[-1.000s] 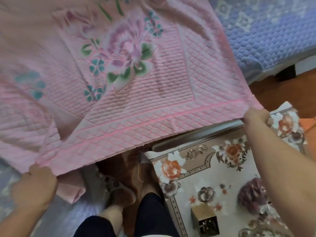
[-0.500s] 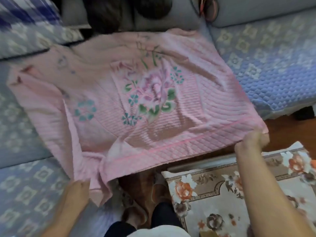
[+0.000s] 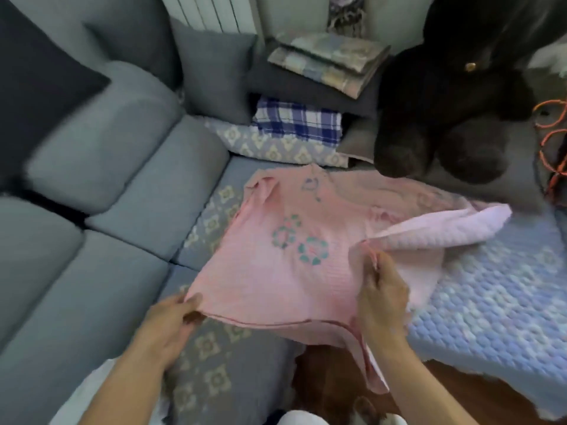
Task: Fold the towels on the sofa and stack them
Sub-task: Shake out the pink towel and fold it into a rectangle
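2 hands, both on 1 pink towel spread over the sofa seat's front edge. Left hand pinches its near-left corner; right hand pinches a folded-over edge w/ fingers curled, the flap's pale underside showing to the right. No writing readable. Farther back: 1 blue-white plaid towel, folded; behind it a pile of folded pastel check towels, approx. 2. Dark plush toy sits at back right, just beyond the pink towel.

towel: pink, teal flowers | sofa: grey | folded towel: blue-white plaid
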Demonstrator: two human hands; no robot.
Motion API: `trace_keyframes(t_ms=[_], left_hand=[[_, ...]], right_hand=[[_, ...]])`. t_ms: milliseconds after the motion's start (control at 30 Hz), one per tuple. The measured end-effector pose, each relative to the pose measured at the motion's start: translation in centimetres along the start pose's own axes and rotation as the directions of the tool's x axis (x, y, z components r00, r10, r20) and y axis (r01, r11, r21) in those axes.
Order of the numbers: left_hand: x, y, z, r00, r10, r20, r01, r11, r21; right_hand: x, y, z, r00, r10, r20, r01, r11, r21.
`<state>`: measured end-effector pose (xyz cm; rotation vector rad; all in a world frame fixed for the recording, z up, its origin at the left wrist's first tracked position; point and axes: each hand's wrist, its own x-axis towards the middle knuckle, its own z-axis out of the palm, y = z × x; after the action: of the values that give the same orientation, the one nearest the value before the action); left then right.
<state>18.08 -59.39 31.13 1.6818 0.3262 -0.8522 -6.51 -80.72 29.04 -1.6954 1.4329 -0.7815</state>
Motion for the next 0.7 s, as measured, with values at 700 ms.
trace_keyframes(t_ms=[700], left_hand=[[-1.1, 0.1, -4.6, 0.951, 0.172, 0.257, -0.194, 0.979, 0.064]], right_hand=[[-15.1, -9.2, 18.7, 0.851, -0.435, 0.295, 0.377, 0.896, 0.234]])
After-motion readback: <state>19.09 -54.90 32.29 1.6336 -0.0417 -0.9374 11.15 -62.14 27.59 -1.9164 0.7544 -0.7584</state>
